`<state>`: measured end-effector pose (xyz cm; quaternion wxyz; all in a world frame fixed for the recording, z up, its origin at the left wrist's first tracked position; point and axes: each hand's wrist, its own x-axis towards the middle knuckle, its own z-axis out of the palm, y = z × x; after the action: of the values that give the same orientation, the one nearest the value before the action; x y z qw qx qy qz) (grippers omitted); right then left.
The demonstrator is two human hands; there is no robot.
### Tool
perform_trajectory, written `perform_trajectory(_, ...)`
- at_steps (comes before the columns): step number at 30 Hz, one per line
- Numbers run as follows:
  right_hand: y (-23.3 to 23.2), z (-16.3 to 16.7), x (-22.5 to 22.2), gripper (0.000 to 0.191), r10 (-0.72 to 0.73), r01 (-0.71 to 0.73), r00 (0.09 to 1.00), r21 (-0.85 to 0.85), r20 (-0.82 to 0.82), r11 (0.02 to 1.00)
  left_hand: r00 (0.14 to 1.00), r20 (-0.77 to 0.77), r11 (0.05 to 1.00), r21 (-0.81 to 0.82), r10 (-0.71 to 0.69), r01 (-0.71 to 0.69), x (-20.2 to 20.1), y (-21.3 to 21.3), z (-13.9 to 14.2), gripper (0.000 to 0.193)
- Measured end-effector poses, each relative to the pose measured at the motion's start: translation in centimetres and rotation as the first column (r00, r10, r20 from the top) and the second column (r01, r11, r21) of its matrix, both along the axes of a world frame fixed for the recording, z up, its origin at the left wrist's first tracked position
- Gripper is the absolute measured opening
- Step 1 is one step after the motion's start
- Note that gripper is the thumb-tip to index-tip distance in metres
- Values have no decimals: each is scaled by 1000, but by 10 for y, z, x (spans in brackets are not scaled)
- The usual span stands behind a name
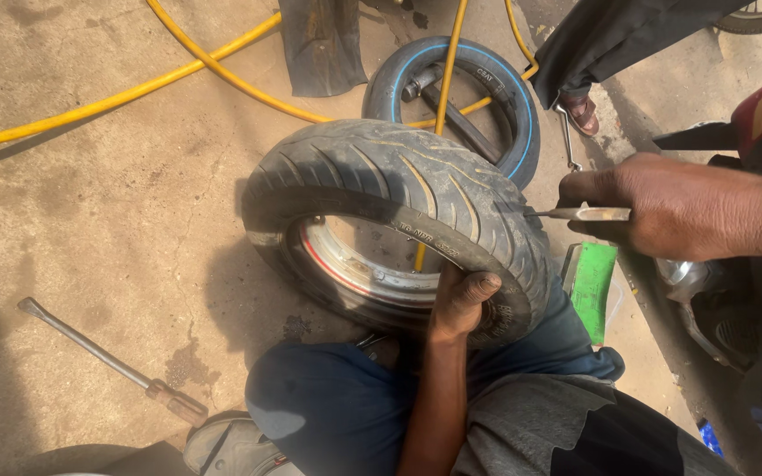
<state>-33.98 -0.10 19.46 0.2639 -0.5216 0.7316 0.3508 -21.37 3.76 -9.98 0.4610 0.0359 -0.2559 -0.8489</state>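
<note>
Your left hand [462,300] grips tyre [399,225] by its near bead; right hand [663,207], closed on the tool [586,213], points it left at the tread.

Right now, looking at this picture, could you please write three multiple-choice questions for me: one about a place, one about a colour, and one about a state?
1. Where does the long metal tyre lever lie?
A. on the concrete ground
B. inside the tyre
C. on the green box

2. What colour is the hose across the ground?
A. blue
B. yellow
C. red

3. What does the left hand do?
A. hangs free
B. grips the lower edge of the tyre
C. holds the hose

Answers:
1 A, it rests on bare concrete, left of the knee.
2 B, it is plainly yellow.
3 B, its fingers wrap the tyre's edge, while the right hand points a thin metal tool at the tread.
</note>
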Motion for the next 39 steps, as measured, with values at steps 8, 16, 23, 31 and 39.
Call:
perform_trajectory(8, -15, -21, -31, 34, 284, -285, 959, 107, 19, 953, 997, 78, 1000, -20, -8, 9, 6, 17, -4, 67)
perform_trajectory(16, -15, -10, -7, 33, 403, -391, 913, 155, -60, 907, 991, 85, 994, -28, -107, 110, 7, 38, -31, 65)
perform_trajectory(23, -12, -8, 14, 33, 531, -500, 836, 205, -139, 841, 965, 142, 953, -181, -219, 243, 32, 49, -74, 83)
perform_trajectory(31, 17, 25, 62, 33, 653, -622, 731, 201, -198, 757, 988, -149, 988, 144, -29, 51, 56, 61, -78, 82)
perform_trajectory(39, 51, 59, 73, 34, 663, -663, 672, 132, -331, 737, 974, -216, 975, 198, -61, 105, 54, 42, -50, 75)
